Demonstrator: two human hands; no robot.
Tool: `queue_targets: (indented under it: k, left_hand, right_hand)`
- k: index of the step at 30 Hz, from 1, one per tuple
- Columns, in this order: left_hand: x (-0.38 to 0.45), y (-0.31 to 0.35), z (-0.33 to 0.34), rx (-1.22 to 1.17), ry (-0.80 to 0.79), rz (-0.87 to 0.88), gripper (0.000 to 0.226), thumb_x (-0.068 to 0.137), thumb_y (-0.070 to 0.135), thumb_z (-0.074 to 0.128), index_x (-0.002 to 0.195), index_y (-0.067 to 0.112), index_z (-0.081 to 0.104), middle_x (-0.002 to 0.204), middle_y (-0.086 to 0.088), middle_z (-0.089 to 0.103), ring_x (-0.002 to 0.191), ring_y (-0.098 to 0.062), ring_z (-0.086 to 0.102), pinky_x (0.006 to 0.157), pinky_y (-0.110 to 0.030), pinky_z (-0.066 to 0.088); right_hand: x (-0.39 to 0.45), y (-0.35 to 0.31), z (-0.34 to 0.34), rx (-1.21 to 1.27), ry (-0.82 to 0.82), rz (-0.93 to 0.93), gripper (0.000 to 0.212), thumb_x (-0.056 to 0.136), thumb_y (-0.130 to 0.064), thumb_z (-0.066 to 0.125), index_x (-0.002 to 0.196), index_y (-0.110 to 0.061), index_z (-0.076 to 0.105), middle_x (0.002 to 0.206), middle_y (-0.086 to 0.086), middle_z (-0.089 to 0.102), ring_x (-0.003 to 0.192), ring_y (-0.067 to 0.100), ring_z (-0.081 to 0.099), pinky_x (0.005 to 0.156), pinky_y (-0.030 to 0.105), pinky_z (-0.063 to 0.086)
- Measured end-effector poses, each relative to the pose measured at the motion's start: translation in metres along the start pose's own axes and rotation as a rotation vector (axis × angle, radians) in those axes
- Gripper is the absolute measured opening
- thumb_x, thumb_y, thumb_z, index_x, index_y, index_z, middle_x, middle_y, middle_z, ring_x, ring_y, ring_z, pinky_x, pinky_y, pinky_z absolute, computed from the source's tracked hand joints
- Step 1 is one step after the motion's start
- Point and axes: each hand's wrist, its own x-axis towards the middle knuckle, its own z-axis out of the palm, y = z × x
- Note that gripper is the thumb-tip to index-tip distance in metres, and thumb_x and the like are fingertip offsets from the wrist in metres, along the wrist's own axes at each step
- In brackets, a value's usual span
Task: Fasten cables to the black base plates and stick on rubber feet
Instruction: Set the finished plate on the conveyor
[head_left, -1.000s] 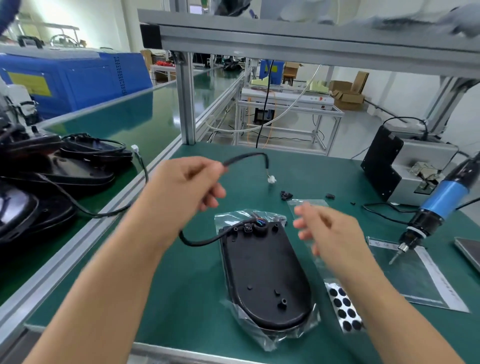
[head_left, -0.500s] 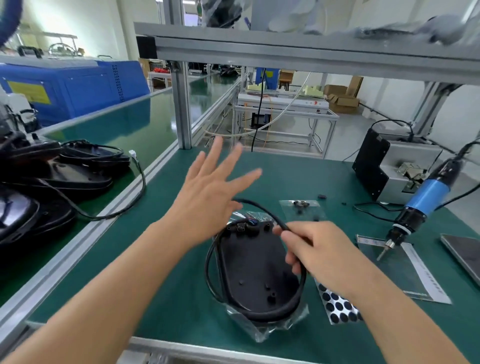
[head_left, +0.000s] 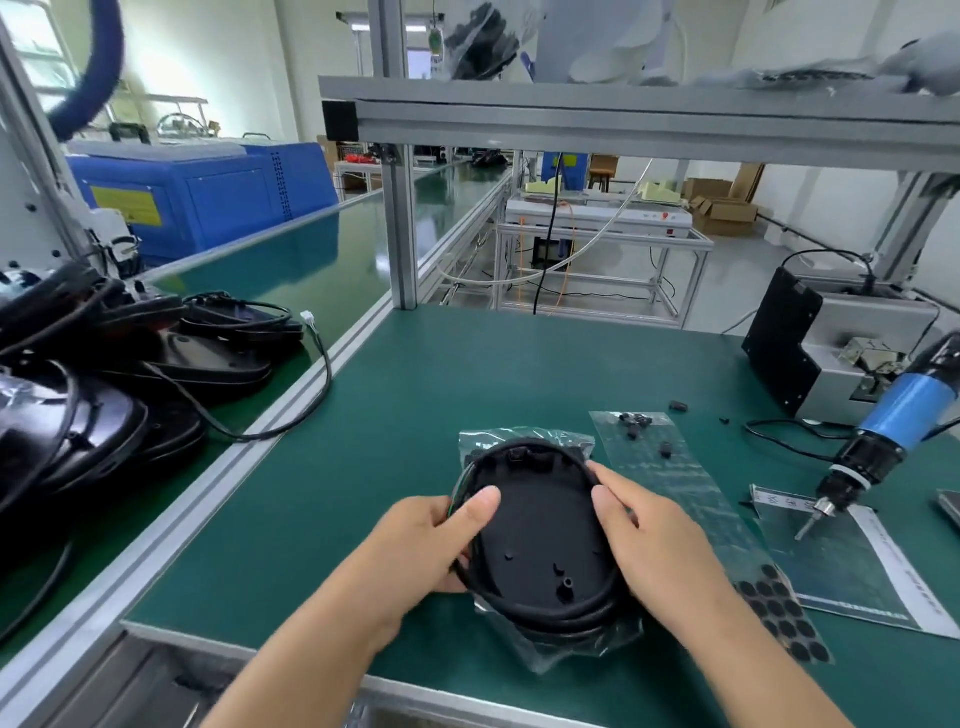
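A black oval base plate (head_left: 540, 525) lies on a clear plastic bag (head_left: 561, 649) on the green mat. A black cable (head_left: 550, 616) is coiled around the plate's rim. My left hand (head_left: 431, 540) grips the plate's left edge and the cable, thumb on top. On the plate's right edge, my right hand (head_left: 649, 540) presses the cable down. A sheet of black round rubber feet (head_left: 779, 618) lies just right of my right wrist.
An electric screwdriver (head_left: 878, 447) with a blue body hangs at the right over a paper sheet (head_left: 857, 566). A clear bag with small black clips (head_left: 639, 431) lies behind the plate. A screw feeder box (head_left: 810, 348) stands far right. Finished plates with cables (head_left: 130, 374) are piled left.
My left hand dropped from open above the plate to its left edge. The right hand finished laying the cable around the rim. The cable went from loose to coiled.
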Motion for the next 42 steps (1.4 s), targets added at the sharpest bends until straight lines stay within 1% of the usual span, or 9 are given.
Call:
queue_targets:
  k: [3, 9, 12, 16, 20, 28, 33, 38, 42]
  left_hand:
    - [-0.009, -0.005, 0.007, -0.253, 0.008, 0.126, 0.040, 0.066, 0.049, 0.076, 0.087, 0.015, 0.073, 0.088, -0.004, 0.075, 0.077, -0.014, 0.070, 0.063, -0.021, 0.052]
    - [-0.010, 0.002, -0.010, -0.573, 0.001, 0.220, 0.047, 0.072, 0.023, 0.083, 0.114, 0.028, 0.063, 0.117, -0.009, 0.069, 0.103, -0.032, 0.068, 0.077, -0.048, 0.056]
    - [-0.015, 0.003, -0.034, -0.601, 0.153, 0.265, 0.045, 0.071, 0.022, 0.082, 0.112, 0.026, 0.065, 0.116, -0.009, 0.069, 0.102, -0.029, 0.069, 0.075, -0.045, 0.056]
    - [-0.037, 0.001, -0.081, -0.540, 0.380, 0.296, 0.053, 0.067, 0.026, 0.080, 0.116, 0.020, 0.062, 0.110, -0.008, 0.071, 0.097, -0.028, 0.070, 0.072, -0.044, 0.057]
    - [-0.065, -0.003, -0.126, -0.459, 0.576, 0.344, 0.046, 0.070, 0.023, 0.078, 0.113, 0.017, 0.063, 0.105, -0.011, 0.072, 0.090, -0.030, 0.071, 0.068, -0.044, 0.057]
    - [-0.098, 0.030, -0.217, -0.333, 0.883, 0.439, 0.044, 0.071, 0.020, 0.080, 0.110, 0.014, 0.060, 0.094, -0.013, 0.074, 0.078, -0.035, 0.072, 0.058, -0.045, 0.059]
    - [-0.069, 0.066, -0.293, -0.338, 1.073, 0.313, 0.031, 0.081, 0.019, 0.076, 0.103, 0.004, 0.061, 0.091, -0.018, 0.073, 0.071, -0.032, 0.073, 0.060, -0.043, 0.060]
    - [-0.039, 0.082, -0.331, -0.408, 1.158, 0.195, 0.027, 0.086, 0.021, 0.072, 0.092, 0.000, 0.055, 0.078, -0.013, 0.063, 0.056, -0.029, 0.067, 0.039, -0.030, 0.053]
    - [-0.036, 0.071, -0.347, -0.244, 1.232, 0.017, 0.031, 0.087, 0.033, 0.069, 0.085, 0.003, 0.059, 0.064, -0.011, 0.070, 0.051, -0.021, 0.068, 0.045, -0.023, 0.054]
  right_hand:
    - [0.003, -0.010, 0.005, 0.200, 0.081, -0.014, 0.035, 0.100, -0.039, 0.043, 0.132, -0.050, 0.050, 0.099, -0.028, 0.064, 0.085, -0.018, 0.055, 0.067, 0.009, 0.036]
    - [0.024, -0.055, 0.021, 0.536, 0.178, -0.144, 0.030, 0.096, -0.042, 0.052, 0.124, -0.047, 0.058, 0.100, -0.033, 0.061, 0.079, -0.021, 0.054, 0.078, 0.015, 0.041]
    - [0.036, -0.078, 0.041, 0.662, 0.079, -0.176, 0.023, 0.098, -0.046, 0.047, 0.095, -0.035, 0.067, 0.091, -0.039, 0.063, 0.093, -0.021, 0.055, 0.085, 0.016, 0.042]
    - [0.049, -0.112, 0.086, 0.678, -0.108, -0.131, 0.034, 0.100, -0.042, 0.042, 0.094, -0.019, 0.067, 0.092, 0.000, 0.071, 0.087, 0.014, 0.067, 0.075, 0.038, 0.053]
    - [0.060, -0.135, 0.134, 0.668, -0.203, -0.154, 0.026, 0.100, -0.030, 0.046, 0.088, -0.023, 0.068, 0.078, 0.001, 0.068, 0.063, 0.010, 0.059, 0.052, 0.028, 0.048]
    - [0.066, -0.133, 0.179, 0.566, -0.256, -0.213, 0.023, 0.097, -0.022, 0.049, 0.085, -0.027, 0.069, 0.070, -0.003, 0.069, 0.054, 0.004, 0.060, 0.055, 0.028, 0.047]
    - [0.064, -0.132, 0.177, 0.544, -0.262, -0.236, 0.022, 0.095, -0.022, 0.054, 0.080, -0.026, 0.070, 0.067, -0.009, 0.069, 0.052, 0.004, 0.060, 0.061, 0.033, 0.050]
    - [0.063, -0.132, 0.177, 0.508, -0.254, -0.260, 0.021, 0.095, -0.020, 0.056, 0.080, -0.027, 0.070, 0.070, -0.012, 0.069, 0.053, 0.004, 0.059, 0.065, 0.035, 0.051]
    - [0.062, -0.132, 0.178, 0.494, -0.240, -0.277, 0.022, 0.094, -0.019, 0.057, 0.078, -0.028, 0.069, 0.068, -0.012, 0.069, 0.051, 0.004, 0.059, 0.064, 0.034, 0.052]
